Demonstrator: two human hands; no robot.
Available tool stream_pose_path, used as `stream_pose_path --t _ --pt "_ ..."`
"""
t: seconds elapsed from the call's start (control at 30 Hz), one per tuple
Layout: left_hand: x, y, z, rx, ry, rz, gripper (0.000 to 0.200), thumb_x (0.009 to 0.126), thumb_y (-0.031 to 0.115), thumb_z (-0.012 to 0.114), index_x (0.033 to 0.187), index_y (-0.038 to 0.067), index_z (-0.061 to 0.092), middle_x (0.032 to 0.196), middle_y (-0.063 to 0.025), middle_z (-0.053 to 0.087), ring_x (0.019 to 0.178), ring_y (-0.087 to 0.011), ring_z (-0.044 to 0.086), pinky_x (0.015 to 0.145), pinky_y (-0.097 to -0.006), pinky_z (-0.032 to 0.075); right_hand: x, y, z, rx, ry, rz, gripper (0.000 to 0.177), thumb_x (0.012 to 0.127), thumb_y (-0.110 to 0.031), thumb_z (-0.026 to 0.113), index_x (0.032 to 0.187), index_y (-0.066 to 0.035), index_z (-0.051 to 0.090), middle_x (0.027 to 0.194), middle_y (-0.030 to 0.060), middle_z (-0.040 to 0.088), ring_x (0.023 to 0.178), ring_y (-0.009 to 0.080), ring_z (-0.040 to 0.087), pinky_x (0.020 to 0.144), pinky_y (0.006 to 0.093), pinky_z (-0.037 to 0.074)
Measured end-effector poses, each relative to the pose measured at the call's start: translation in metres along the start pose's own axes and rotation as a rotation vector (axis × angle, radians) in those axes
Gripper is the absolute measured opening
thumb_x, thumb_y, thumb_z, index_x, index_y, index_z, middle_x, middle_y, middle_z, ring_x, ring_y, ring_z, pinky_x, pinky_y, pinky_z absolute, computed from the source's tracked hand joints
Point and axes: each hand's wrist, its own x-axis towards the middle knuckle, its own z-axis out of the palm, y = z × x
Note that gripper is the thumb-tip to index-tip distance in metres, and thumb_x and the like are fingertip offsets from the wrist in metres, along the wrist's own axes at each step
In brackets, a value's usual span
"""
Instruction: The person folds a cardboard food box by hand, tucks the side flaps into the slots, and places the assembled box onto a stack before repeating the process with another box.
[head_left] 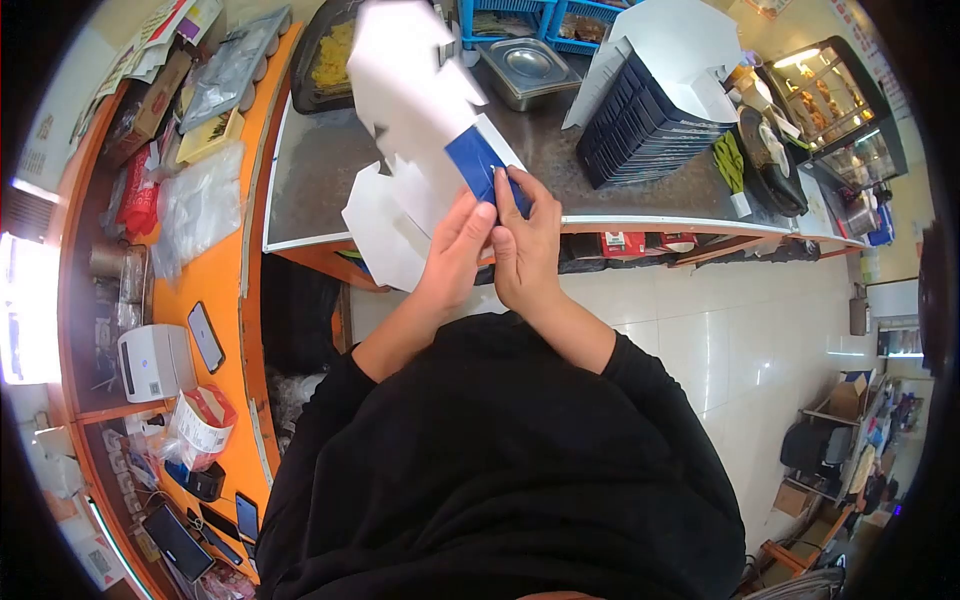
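Observation:
A white cardboard takeaway box (425, 120), partly unfolded with a blue outer face, is held up over the counter's front edge. My left hand (455, 250) is closed on its lower end, thumb laid along the card. My right hand (528, 240) grips the blue flap from the other side, its fingers bent over the card. Both hands nearly touch each other. The box's upper end is blurred. To the right stands a tall leaning stack of nested dark blue boxes (650, 125) with white insides.
Behind the box, a metal container (530, 70) and blue baskets (505, 22) stand on the counter (325, 185). A dark tray (315, 98) holds yellow food. A lit display case (830, 105) is at far right. Phones and a white printer (155, 362) sit on the orange side counter (215, 285).

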Motion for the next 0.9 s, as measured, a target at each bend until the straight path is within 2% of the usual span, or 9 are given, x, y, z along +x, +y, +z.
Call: stream_pose_path --t 0.07,0.1,0.17,0.23,0.3,0.5,0.67,0.8,0.9 --pt "0.004 -0.006 -0.008 0.478 0.058 0.205 0.028 0.103 0.020 0.044 0.112 -0.001 0.059 0.100 -0.0072 0.064 0.086 -0.0167 0.062 0.077 -0.0309 0.050 -0.001 0.009 0.002 0.111 0.029 0.024 0.053 0.104 -0.029 0.035 0.145 0.005 0.034 0.124 0.0251 0.050 0.094 0.0321 0.056 0.081 0.0377 0.048" --pt "0.002 0.000 -0.015 0.637 0.006 0.141 0.028 0.103 0.020 0.045 0.112 -0.002 0.059 0.095 -0.0094 0.064 0.083 -0.0189 0.062 0.076 -0.0322 0.049 0.002 0.006 -0.004 0.438 -0.041 0.395 0.052 0.103 -0.022 0.034 0.150 0.000 0.026 0.123 0.0225 0.050 0.085 0.0212 0.058 0.070 0.0309 0.051" --pt "-0.004 0.018 -0.034 0.949 -0.108 0.006 0.029 0.102 0.021 0.045 0.112 -0.003 0.058 0.085 -0.0139 0.063 0.077 -0.0234 0.062 0.072 -0.0348 0.048 0.006 0.035 -0.003 0.592 -0.069 0.576 0.051 0.102 -0.015 0.032 0.152 -0.003 0.023 0.118 0.0172 0.050 0.079 0.0122 0.057 0.064 0.0255 0.050" --pt "-0.008 0.009 -0.046 1.060 -0.124 -0.033 0.029 0.101 0.025 0.045 0.108 0.000 0.058 0.075 -0.0197 0.060 0.072 -0.0334 0.061 0.067 -0.0388 0.046 0.007 0.057 -0.009 0.349 -0.122 0.451 0.046 0.100 -0.012 0.047 0.145 -0.013 0.043 0.106 0.0097 0.051 0.075 0.0126 0.053 0.064 0.0253 0.047" --pt "-0.014 0.001 -0.055 1.084 -0.149 -0.092 0.028 0.101 0.027 0.044 0.104 0.002 0.057 0.076 -0.0206 0.060 0.073 -0.0376 0.060 0.067 -0.0406 0.045 0.009 0.076 -0.007 0.139 -0.101 0.073 0.037 0.095 -0.014 0.058 0.132 -0.012 0.059 0.096 0.0077 0.053 0.073 0.0131 0.051 0.065 0.0261 0.045" --pt "-0.020 -0.014 -0.058 1.071 -0.121 -0.164 0.030 0.101 0.030 0.044 0.107 0.004 0.056 0.079 -0.0212 0.062 0.077 -0.0400 0.061 0.070 -0.0426 0.046 0.000 0.085 -0.008 0.276 -0.157 0.562 0.028 0.083 -0.007 0.072 0.111 -0.002 0.070 0.085 0.0040 0.056 0.075 0.0099 0.052 0.068 0.0225 0.042" --pt "-0.013 -0.010 -0.057 1.155 -0.224 -0.206 0.030 0.100 0.030 0.045 0.112 0.005 0.056 0.085 -0.0225 0.064 0.083 -0.0402 0.062 0.074 -0.0442 0.046 0.010 0.054 -0.017 0.087 -0.277 0.130 0.008 0.074 -0.008 0.072 0.082 -0.008 0.070 0.073 0.0059 0.057 0.070 0.0218 0.063 0.061 0.0330 0.050" --pt "-0.010 -0.007 -0.053 1.138 -0.277 -0.114 0.029 0.099 0.028 0.047 0.112 0.004 0.057 0.088 -0.0232 0.064 0.084 -0.0390 0.062 0.074 -0.0434 0.047 0.014 0.040 -0.027 -0.242 -0.496 -0.220 0.010 0.072 -0.013 0.069 0.080 -0.014 0.064 0.075 0.0019 0.057 0.070 0.0207 0.064 0.057 0.0338 0.053" --pt "-0.009 0.001 -0.044 0.971 -0.255 -0.178 0.028 0.099 0.025 0.048 0.110 0.002 0.057 0.087 -0.0227 0.063 0.081 -0.0376 0.062 0.073 -0.0409 0.047 0.013 0.034 -0.032 -0.217 -0.464 -0.240 0.013 0.073 -0.010 0.068 0.084 -0.014 0.063 0.078 0.0022 0.057 0.067 0.0218 0.064 0.057 0.0331 0.052"
